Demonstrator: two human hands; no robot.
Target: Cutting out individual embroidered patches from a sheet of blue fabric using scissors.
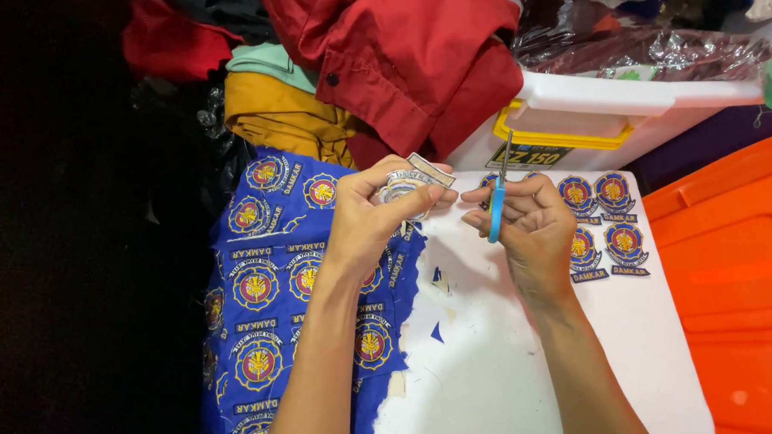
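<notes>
My left hand [378, 212] pinches a small round embroidered patch [401, 188] with a pale strip at its top edge, held up over the work surface. My right hand [527, 226] grips blue-handled scissors [497, 208], blades pointing up and away, just right of the patch. A blue cloth sheet [264, 273] covered with round emblem patches lies under my left forearm. Several cut-out round patches [608, 220] lie in a group to the right of my right hand on the white board [500, 366].
Small blue and pale fabric scraps [439, 283] lie on the white board. Behind it stands a white plastic box with yellow handle [577, 121]. Red [409, 55] and mustard garments [278, 115] are piled behind. An orange plastic lid [734, 280] lies to the right.
</notes>
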